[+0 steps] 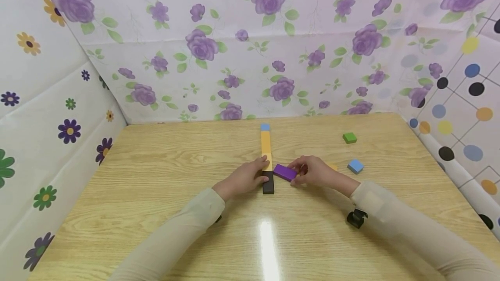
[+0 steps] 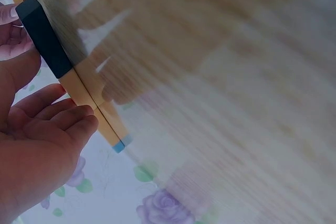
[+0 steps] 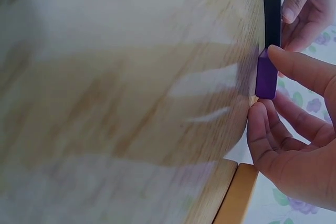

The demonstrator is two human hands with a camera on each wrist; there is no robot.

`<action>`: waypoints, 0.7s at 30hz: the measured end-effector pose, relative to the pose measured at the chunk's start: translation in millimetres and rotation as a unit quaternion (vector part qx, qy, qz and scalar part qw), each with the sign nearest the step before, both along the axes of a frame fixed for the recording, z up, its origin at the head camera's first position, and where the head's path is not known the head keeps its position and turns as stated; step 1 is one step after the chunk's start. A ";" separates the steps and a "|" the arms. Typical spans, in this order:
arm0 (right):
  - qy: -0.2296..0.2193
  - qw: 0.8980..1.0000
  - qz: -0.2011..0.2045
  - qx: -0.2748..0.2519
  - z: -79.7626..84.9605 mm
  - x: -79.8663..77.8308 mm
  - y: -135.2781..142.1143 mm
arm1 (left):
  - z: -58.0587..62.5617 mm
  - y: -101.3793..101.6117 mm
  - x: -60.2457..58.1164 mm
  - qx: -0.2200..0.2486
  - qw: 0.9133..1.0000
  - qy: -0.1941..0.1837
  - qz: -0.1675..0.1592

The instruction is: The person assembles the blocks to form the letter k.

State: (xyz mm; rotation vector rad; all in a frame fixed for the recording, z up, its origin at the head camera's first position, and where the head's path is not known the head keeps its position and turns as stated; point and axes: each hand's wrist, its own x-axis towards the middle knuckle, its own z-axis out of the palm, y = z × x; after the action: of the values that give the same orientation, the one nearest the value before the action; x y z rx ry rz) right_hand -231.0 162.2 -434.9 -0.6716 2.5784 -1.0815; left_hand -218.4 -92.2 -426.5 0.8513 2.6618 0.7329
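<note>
Purple block [image 1: 285,172] slants on the tabletop [image 1: 164,151], pinched between thumb and fingers of the right hand [image 1: 318,171], one end close beside the black block [image 1: 268,185]. The left hand [image 1: 243,179] reaches in from opposite, fingers loosely extended, touching the straight block row [image 1: 265,142]. The right forearm partly hides a yellow block [image 1: 333,166]; a blue square [image 1: 355,166] and a green square [image 1: 350,138] lie farther right.

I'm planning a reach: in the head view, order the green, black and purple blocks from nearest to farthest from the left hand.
1. Black block, touching the left hand.
2. Purple block, just to its right.
3. Green block, farther right and back.
</note>
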 end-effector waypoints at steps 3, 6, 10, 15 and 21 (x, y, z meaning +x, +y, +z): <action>0.001 1.000 0.003 0.001 0.2 -0.2 0.8 | -0.6 0.0 0.2 0.000 1.000 0.000 0.000; 0.004 1.000 0.006 -0.004 2.2 -0.1 3.4 | -0.8 -0.2 0.2 0.001 1.000 0.002 0.000; 0.023 1.000 0.006 -0.015 5.4 -2.2 11.5 | 0.1 -0.2 0.2 0.001 1.000 0.004 -0.001; 0.036 0.998 0.004 -0.053 8.8 -4.9 27.0 | 1.0 -0.3 0.5 0.000 1.000 0.004 -0.005; 0.039 0.995 -0.010 -0.091 11.1 -3.6 50.1 | -0.8 -0.1 0.1 -0.002 1.000 0.002 -0.004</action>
State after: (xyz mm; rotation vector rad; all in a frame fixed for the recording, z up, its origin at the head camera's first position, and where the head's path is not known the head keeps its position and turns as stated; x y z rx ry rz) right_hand -234.5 212.2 -423.9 -0.7446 2.5784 -1.3338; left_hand -218.3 -92.4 -427.3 0.8633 2.6608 0.7243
